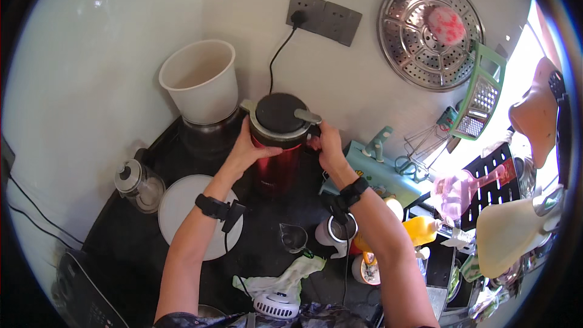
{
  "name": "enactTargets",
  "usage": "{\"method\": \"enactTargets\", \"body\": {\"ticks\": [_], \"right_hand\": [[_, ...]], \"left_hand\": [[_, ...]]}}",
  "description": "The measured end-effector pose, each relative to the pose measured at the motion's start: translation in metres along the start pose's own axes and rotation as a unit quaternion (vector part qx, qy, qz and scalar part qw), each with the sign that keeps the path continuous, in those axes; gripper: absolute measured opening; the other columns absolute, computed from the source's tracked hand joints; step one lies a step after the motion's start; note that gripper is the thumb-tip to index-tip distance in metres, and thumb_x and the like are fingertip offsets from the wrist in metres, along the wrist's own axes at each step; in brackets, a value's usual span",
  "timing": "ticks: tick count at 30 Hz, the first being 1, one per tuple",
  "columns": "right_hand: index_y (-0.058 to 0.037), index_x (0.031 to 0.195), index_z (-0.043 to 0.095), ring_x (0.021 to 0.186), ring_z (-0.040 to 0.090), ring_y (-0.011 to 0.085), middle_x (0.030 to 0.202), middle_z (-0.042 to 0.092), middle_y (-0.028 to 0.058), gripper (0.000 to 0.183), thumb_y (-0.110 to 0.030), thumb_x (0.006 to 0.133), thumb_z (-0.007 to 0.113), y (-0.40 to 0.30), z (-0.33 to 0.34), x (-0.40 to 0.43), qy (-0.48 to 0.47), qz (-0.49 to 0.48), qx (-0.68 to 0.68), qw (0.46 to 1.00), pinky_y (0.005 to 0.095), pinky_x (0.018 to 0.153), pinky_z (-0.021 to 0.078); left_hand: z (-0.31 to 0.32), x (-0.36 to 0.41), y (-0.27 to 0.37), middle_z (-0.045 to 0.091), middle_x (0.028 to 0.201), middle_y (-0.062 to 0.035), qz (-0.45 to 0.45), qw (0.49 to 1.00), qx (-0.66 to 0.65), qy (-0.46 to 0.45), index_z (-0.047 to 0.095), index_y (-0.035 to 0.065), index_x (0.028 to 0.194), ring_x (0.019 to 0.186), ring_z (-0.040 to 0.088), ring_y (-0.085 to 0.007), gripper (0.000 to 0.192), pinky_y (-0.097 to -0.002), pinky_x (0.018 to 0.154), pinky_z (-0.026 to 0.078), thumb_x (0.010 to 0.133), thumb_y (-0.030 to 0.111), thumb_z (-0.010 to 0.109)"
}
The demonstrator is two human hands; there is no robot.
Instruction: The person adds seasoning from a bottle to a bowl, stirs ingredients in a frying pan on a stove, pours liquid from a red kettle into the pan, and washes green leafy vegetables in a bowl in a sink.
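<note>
A red insulated jug [275, 171] with a black lid [280, 111] and a silvery rim is between my hands, above the far part of the dark countertop [268, 218]. My left hand [248, 150] wraps its left side just below the rim, thumb across the front. On the right, my right hand [331, 148] grips the jug's handle, which my fingers largely cover. A grey lever [307, 116] on the lid points toward that hand. The jug's base blends into the dark surface, so I cannot tell whether it rests there or is raised.
Behind on the left stands a white tub [200, 100]; nearer are a white round plate or lid [175, 209] and a glass jar [148, 191]. A teal holder [396, 187], white mug [325, 234], glass pitcher [292, 237] and cloth [296, 278] sit right and front. A cord drops from the wall socket [323, 18].
</note>
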State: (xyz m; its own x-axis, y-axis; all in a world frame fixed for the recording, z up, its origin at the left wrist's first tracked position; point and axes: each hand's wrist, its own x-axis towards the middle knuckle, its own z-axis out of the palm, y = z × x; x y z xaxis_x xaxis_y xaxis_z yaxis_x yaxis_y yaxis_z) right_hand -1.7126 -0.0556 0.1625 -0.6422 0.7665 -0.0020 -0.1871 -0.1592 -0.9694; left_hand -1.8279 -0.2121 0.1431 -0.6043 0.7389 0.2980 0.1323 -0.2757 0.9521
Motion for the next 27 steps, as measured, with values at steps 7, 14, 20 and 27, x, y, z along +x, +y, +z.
{"method": "enactTargets", "body": {"ticks": [7, 14, 20, 27], "right_hand": [[-0.0081, 0.051, 0.045, 0.036, 0.034, 0.013, 0.043, 0.038, 0.0023, 0.068, -0.065, 0.082, 0.025, -0.133, -0.013, -0.114, -0.184, 0.04, 0.079, 0.979, 0.0235, 0.041, 0.0302], [-0.0096, 0.061, 0.045, 0.038, 0.03, 0.0038, 0.049, 0.038, -0.0038, 0.047, -0.051, 0.083, 0.049, -0.189, -0.11, -0.291, -0.121, -0.009, 0.097, 0.988, 0.019, 0.035, 0.0199], [-0.0072, 0.053, 0.046, 0.037, 0.032, 0.0045, 0.043, 0.038, -0.0022, 0.053, -0.049, 0.086, 0.044, -0.202, -0.2, -0.488, 0.06, -0.066, 0.028, 0.996, 0.0182, 0.038, 0.0238], [-0.0088, 0.061, 0.047, 0.038, 0.03, 0.0061, 0.043, 0.035, -0.0022, 0.052, -0.052, 0.088, 0.036, -0.198, -0.293, -0.716, 0.321, -0.111, 0.086, 0.937, 0.0213, 0.04, 0.0237]], "left_hand": [[0.024, -0.022, 0.139, 0.044, 0.122, -0.0093, 0.06, 0.988, -0.038, -0.136, 0.032, 0.0016, 0.126, 0.115, 0.039, -0.0196, 0.089, -0.0313, 0.099, 0.027, 0.05, 0.005, 0.079], [0.118, -0.106, 0.177, 0.047, 0.121, -0.0117, -0.018, 0.956, -0.041, -0.291, 0.036, -0.0004, 0.125, 0.113, 0.044, -0.0236, 0.08, -0.0356, 0.095, 0.034, 0.059, 0.021, 0.075], [0.269, -0.226, 0.206, 0.051, 0.116, -0.011, -0.059, 0.888, -0.072, -0.45, 0.039, -0.0009, 0.123, 0.105, 0.051, -0.0231, 0.086, -0.0357, 0.091, 0.038, 0.048, 0.016, 0.078], [0.454, -0.388, 0.232, 0.047, 0.118, -0.0098, -0.084, 0.756, -0.039, -0.648, 0.027, 0.0009, 0.13, 0.112, 0.044, -0.021, 0.098, -0.0335, 0.094, 0.034, 0.05, 0.014, 0.083]]}}
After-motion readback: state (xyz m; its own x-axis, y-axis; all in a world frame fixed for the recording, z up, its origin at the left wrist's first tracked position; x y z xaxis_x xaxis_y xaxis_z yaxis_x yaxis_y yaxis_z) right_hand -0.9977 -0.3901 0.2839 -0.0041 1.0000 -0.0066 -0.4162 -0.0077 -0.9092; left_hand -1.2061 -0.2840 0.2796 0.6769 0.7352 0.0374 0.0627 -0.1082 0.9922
